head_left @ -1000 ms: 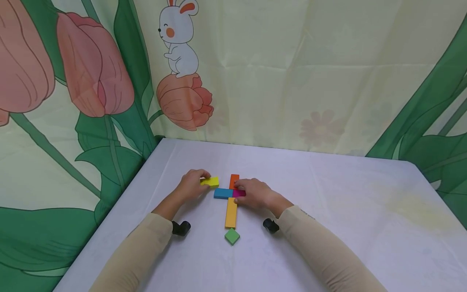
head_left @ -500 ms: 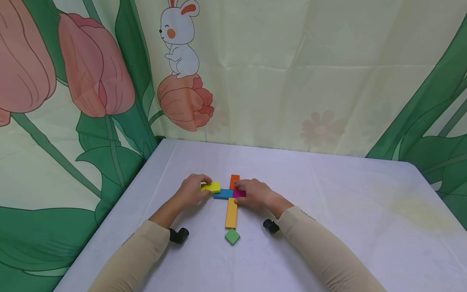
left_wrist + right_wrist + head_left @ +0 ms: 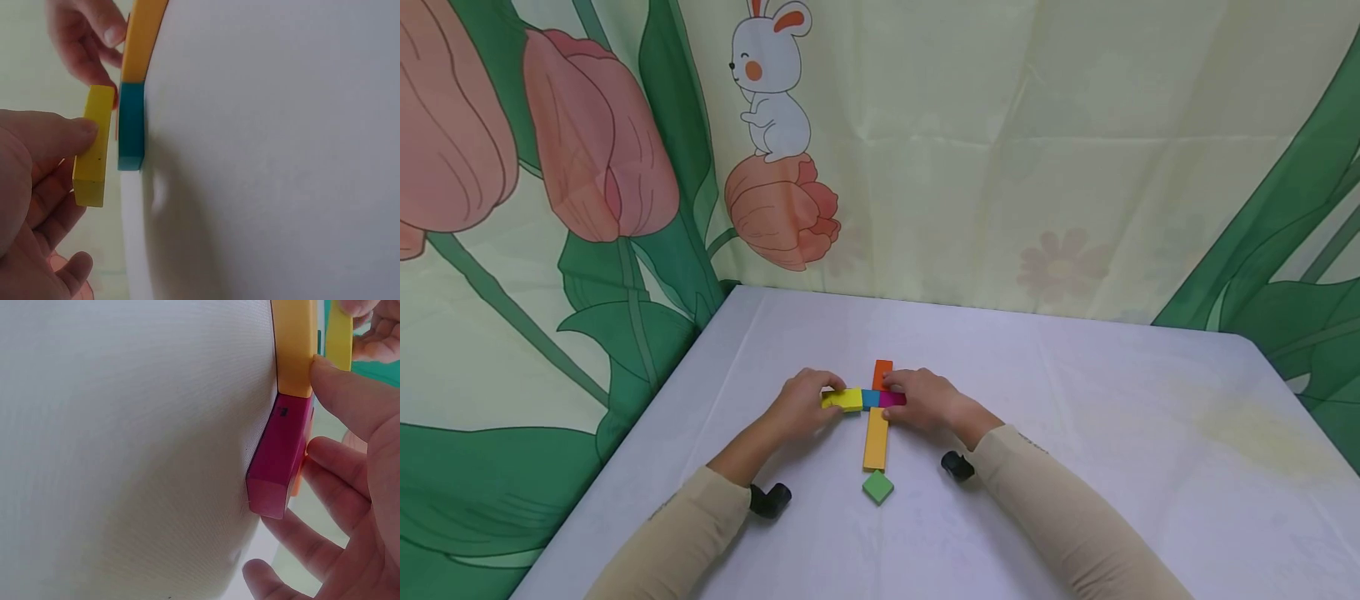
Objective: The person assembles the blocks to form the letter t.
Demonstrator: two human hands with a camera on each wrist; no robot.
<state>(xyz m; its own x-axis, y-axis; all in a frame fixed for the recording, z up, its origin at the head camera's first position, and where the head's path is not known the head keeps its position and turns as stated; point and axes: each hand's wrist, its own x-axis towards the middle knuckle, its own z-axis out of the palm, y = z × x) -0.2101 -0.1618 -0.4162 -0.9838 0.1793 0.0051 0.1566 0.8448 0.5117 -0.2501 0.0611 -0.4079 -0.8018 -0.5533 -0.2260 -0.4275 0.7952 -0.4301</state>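
Observation:
A yellow block [image 3: 94, 147] is pinched between thumb and fingers of my left hand [image 3: 803, 405], raised over the left part of the blue block [image 3: 131, 125]. My right hand [image 3: 928, 398] holds the magenta block [image 3: 278, 450] at its place beside the blue one. Its thumb tip touches the upper edge of the light orange block [image 3: 876, 437], and its fingers reach to the far side, by the red-orange block [image 3: 882, 372]. The light orange block runs from this row toward me. A green square block [image 3: 877, 487], turned like a diamond, lies at its near end.
The blocks lie on a white-covered table [image 3: 1075, 467]. A cloth printed with tulips and a rabbit [image 3: 772, 100] hangs behind it and along the left. Black wrist cameras [image 3: 771, 500] stick out from both sleeves.
My left hand has brought the yellow block toward me and slightly right, from behind the blue block to over its left part. The right hand has stayed in place.

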